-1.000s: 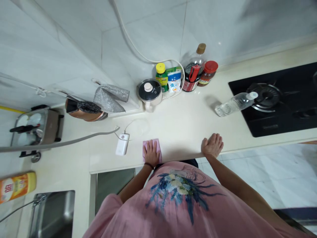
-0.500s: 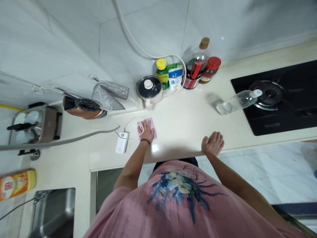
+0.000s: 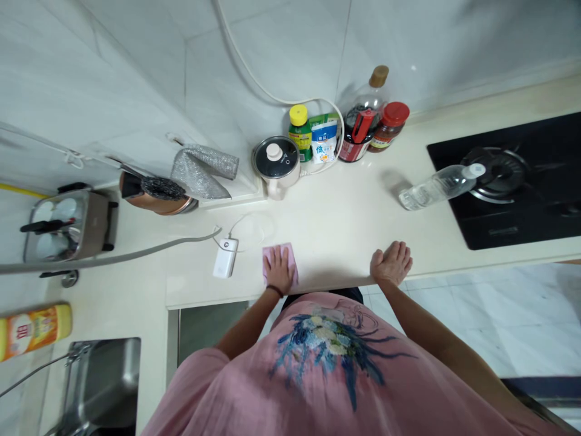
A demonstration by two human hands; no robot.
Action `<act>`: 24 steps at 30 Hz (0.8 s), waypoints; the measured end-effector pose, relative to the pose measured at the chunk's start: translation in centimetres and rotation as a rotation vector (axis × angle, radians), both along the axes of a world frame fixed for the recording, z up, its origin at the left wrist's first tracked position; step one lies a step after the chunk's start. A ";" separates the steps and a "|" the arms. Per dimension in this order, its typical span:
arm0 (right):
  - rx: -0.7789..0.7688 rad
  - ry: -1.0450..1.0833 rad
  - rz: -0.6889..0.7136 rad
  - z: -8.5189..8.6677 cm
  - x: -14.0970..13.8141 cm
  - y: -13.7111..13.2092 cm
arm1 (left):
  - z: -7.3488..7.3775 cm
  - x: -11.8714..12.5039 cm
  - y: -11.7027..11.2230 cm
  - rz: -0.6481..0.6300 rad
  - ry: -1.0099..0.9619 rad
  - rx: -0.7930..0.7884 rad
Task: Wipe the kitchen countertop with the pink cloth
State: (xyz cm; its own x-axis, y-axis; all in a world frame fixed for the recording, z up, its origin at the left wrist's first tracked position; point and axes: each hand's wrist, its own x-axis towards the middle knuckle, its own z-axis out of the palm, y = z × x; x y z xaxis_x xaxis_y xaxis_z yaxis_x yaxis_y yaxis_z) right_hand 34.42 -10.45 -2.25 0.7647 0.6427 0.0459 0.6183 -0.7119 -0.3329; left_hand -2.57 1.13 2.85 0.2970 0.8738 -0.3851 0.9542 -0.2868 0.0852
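Observation:
My left hand [image 3: 278, 270] lies flat with fingers spread on a pink cloth [image 3: 288, 260], pressing it onto the cream countertop [image 3: 336, 230] near its front edge. My right hand [image 3: 391, 263] rests palm down on the counter's front edge, fingers stretched out, holding nothing. A white power bank [image 3: 226, 258] with a thin white cable lies just left of the cloth.
At the back wall stand a small white pot with a dark lid [image 3: 276, 158], several bottles and jars [image 3: 358, 130]. A clear water bottle [image 3: 439, 186] lies beside the black gas hob [image 3: 512, 175]. Left are a copper pan [image 3: 154, 195], a sink [image 3: 100, 384] and a yellow bottle [image 3: 34, 330].
My left hand pushed the pink cloth away toward the pot, then drew it back to the counter's front edge. The right hand stayed in place.

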 end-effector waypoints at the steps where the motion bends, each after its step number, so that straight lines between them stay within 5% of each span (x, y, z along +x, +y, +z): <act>1: 0.001 0.001 -0.001 0.0 0.0 0.0 | -0.3 0.0 -2.0 -0.058 -0.015 -0.021; 3: 0.007 0.006 -0.001 0.1 -0.1 0.0 | -0.7 0.2 -4.5 -0.144 -0.035 -0.052; 6: 0.021 0.012 -0.005 0.2 -0.1 0.1 | -0.9 1.5 -4.8 -0.216 -0.055 -0.044; 11: 0.043 0.007 -0.010 0.2 -0.2 0.1 | -0.5 6.1 1.7 -0.242 -0.080 0.000; 18: 0.020 0.022 -0.005 0.4 -0.1 0.1 | -0.2 12.8 12.6 -0.063 -0.129 -0.021; 21: 0.009 0.022 -0.009 0.5 -0.1 0.1 | -0.2 13.4 13.4 -0.021 -0.142 -0.019; 24: 0.008 0.027 -0.010 0.5 -0.1 0.1 | -0.4 12.3 10.7 -0.017 -0.142 -0.008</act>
